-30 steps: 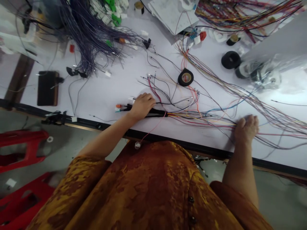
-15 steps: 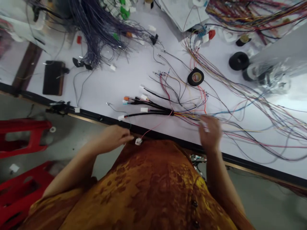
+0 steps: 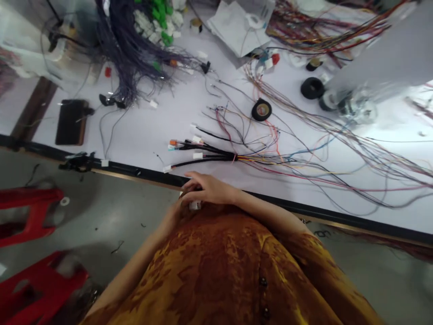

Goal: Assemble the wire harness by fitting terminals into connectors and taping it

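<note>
My right hand (image 3: 211,188) reaches across the front of my body at the table's front edge. Its fingers bend down over my left hand (image 3: 179,207), whose fingertips are mostly hidden beneath them. Both hands look closed; what they pinch is too small and covered to make out. Just under my right hand a white connector (image 3: 195,205) shows, close to the fingers of both. On the table beyond lies a wire harness (image 3: 216,155), with black-sleeved branches ending in white, orange and light blue connectors. Its bare coloured wires run off to the right.
A roll of black tape (image 3: 261,110) lies behind the harness, another black roll (image 3: 311,88) farther right. A bundle of purple wires (image 3: 126,58) fills the back left, near a dark phone-like case (image 3: 71,122). Red stools (image 3: 37,289) stand on the floor at left.
My left hand has left the harness and dropped to the table edge. My right hand has swept left from the wires to meet it. The harness branches now lie uncovered.
</note>
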Demonstrator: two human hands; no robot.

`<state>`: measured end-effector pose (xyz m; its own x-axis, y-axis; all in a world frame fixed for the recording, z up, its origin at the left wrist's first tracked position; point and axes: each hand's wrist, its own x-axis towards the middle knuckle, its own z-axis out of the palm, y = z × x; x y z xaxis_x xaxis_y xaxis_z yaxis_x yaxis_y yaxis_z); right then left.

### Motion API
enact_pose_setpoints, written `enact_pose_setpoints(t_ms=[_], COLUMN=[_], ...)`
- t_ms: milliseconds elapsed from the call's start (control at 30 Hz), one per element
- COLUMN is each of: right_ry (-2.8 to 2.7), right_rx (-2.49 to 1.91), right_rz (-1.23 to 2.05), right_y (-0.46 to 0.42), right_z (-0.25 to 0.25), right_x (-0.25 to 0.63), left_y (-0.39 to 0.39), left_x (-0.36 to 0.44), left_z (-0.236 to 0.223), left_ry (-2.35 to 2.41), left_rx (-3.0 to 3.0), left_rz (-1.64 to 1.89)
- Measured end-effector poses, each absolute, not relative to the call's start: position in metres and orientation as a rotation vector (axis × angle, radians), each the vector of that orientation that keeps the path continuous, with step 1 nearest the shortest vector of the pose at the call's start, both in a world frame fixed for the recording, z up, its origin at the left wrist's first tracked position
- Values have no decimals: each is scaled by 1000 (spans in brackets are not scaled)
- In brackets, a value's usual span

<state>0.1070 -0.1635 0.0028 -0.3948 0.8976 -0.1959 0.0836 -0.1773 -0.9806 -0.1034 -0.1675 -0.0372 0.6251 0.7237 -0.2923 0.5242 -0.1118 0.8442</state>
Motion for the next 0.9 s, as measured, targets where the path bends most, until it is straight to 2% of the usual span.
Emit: enact_pose_setpoints(t_ms=[100, 200, 300, 433, 567, 667, 767, 833, 900], right_ry=[-1138, -850, -646, -337, -110, -216, -480, -638, -794], right_rx=[-930, -1011, -1192, -1281, -1514, -1691, -1579, -1495, -1537], right_rz=[1686, 1330, 1019, 870, 1023, 1516, 1926, 1876, 1604], right_y=[-152, -152, -174, -230, -285, -312, -318, -304, -272], right_z=[23, 42, 48, 28, -3, -4, 23, 43, 53], right_x=[106, 139, 192, 243, 247, 241, 247, 257, 267], left_y=[-148, -126, -101, -66, -35, -16, -3, 1, 1], left_x=[-97, -78, -52, -8, 42, 71, 85, 85, 83], left_z=[-11, 10, 16, 12, 2, -12, -27, -34, -38], left_ry=[914, 886, 865, 670, 634, 687, 803, 864, 892], left_rx=[1955, 1938, 1678, 1396, 1366, 1391, 1392, 1375, 1345], left_rz=[300, 516, 815, 896, 894, 901, 824, 769, 756])
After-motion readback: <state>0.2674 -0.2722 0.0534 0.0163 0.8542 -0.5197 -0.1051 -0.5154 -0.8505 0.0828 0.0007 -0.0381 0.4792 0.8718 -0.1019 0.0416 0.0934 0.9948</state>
